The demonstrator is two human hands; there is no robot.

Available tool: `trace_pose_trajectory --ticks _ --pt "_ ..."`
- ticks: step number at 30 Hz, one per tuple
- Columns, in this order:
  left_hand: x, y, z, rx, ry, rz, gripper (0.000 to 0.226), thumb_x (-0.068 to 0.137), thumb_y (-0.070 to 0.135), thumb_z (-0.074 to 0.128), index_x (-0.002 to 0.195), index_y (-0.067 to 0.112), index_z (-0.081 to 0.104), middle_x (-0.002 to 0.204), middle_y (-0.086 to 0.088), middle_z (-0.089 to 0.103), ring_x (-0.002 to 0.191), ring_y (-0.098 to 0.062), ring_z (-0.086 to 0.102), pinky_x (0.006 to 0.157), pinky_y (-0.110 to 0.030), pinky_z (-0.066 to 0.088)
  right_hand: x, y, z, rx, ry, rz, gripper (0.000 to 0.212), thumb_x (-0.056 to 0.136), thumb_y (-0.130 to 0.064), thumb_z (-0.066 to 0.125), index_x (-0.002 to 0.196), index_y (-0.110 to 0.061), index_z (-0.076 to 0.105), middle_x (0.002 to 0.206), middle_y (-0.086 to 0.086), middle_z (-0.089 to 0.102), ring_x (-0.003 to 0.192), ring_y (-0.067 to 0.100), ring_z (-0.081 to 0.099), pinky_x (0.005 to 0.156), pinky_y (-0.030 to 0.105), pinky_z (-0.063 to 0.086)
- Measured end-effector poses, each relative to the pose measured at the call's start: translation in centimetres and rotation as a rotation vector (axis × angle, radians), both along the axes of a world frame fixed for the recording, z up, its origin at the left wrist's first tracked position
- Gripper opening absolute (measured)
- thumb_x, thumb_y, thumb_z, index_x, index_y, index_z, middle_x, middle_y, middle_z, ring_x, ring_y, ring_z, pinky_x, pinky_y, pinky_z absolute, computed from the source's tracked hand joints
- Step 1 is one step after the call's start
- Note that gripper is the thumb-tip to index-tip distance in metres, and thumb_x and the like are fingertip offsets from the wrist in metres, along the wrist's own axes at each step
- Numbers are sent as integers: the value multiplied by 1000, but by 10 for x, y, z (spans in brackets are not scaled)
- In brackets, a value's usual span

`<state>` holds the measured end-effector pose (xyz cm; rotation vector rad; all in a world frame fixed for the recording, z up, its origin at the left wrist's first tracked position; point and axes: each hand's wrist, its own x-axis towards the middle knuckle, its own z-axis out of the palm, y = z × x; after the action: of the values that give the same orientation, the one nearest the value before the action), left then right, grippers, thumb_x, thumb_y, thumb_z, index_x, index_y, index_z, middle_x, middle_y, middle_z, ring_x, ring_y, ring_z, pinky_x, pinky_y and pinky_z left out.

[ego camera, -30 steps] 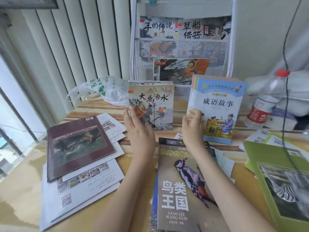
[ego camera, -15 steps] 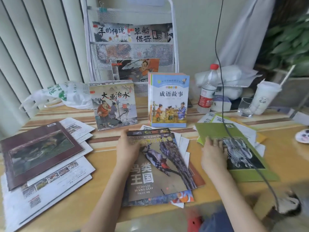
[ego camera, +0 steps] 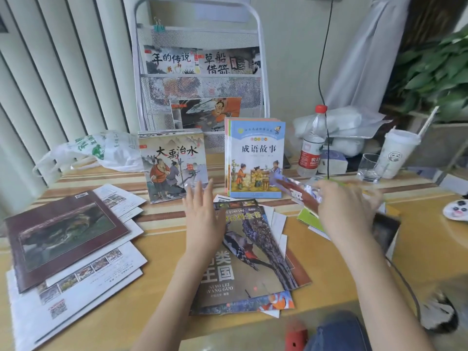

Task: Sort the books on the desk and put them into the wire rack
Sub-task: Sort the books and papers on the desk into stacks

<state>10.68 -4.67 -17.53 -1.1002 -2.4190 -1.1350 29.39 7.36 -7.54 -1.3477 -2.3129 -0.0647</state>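
A white wire rack [ego camera: 260, 72] stands at the back of the desk with picture books in its pockets. Two book stacks lean upright before it: a grey-covered one [ego camera: 174, 168] and a blue-covered one [ego camera: 255, 158]. A bird book [ego camera: 250, 252] lies flat on a pile in the middle. My left hand [ego camera: 200, 214] hovers open over its upper left corner. My right hand [ego camera: 344, 206] grips a thin book [ego camera: 296, 190], lifted and blurred, to the right of the pile. A dark red book [ego camera: 63, 234] lies on papers at the left.
A water bottle [ego camera: 310, 148], a glass [ego camera: 368, 168] and a lidded cup with straw [ego camera: 397, 153] stand at the back right. A plastic bag [ego camera: 101, 150] lies back left. A black cable [ego camera: 326, 72] hangs down beside the rack. A green book [ego camera: 307, 217] lies under my right hand.
My right hand has picked a thin book up from the pile at the right and raised it. My left hand has lifted off the bird book and spread open.
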Motion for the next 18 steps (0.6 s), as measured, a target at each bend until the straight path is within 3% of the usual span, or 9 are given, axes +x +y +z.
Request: trace_pose_trajectory --ticks 4,6,7,9,11,12,15,16,18 --pt "25 18 51 47 375 -240 87 80 68 44 149 19 23 157 0 18 147 -21 5 116 -51 -4 9 -1 30 194 -52 125 40 93 -13 46 105 -47 64 101 -6 66 113 24 45 108 66 -5" --pt "41 27 74 -21 440 -300 90 75 75 42 147 22 29 152 3 33 145 -16 19 118 -48 -1 6 0 39 262 -81 237 37 95 -20 48 104 -52 63 101 -12 65 108 21 46 107 64 -9" --pt "47 30 83 -71 418 -321 85 75 75 42 143 24 36 144 2 46 141 -16 30 118 -46 10 3 2 39 288 -70 292 36 94 -20 50 102 -52 64 99 -13 66 104 21 48 107 61 -11" --pt "56 36 93 -170 333 -292 59 84 66 46 128 26 50 113 0 68 118 -25 56 95 -38 43 -2 6 34 350 30 402 33 89 -17 59 95 -48 69 90 -13 68 95 21 51 108 58 -9" --pt "57 41 91 -150 242 -241 35 91 53 50 102 20 55 83 -3 66 85 -30 63 64 -33 45 -7 11 26 411 187 472 29 84 -17 64 97 -42 71 96 -13 67 98 20 54 110 61 -7" --pt "55 41 89 -82 180 -232 31 91 48 52 89 18 52 73 -3 61 75 -31 61 57 -33 41 -8 13 22 414 258 468 32 81 -17 67 105 -39 68 110 -11 64 110 20 52 109 62 -7" --pt "50 31 81 239 -49 -199 32 90 36 59 73 14 44 59 -4 52 61 -32 55 52 -37 37 -7 21 7 179 419 445 82 74 -20 76 142 -38 33 156 1 17 144 24 11 109 61 -2" --pt "47 26 81 348 -166 -171 32 90 33 59 73 10 46 61 -10 56 60 -30 55 53 -40 41 -6 22 3 5 487 469 92 76 -23 75 146 -40 18 159 1 2 146 24 0 112 59 2" --pt "39 15 84 475 -446 -129 31 91 29 58 78 3 52 73 -21 63 62 -25 59 59 -46 50 -7 19 -4 -404 632 557 93 82 -32 69 147 -41 4 159 -4 -2 146 18 1 116 50 12"
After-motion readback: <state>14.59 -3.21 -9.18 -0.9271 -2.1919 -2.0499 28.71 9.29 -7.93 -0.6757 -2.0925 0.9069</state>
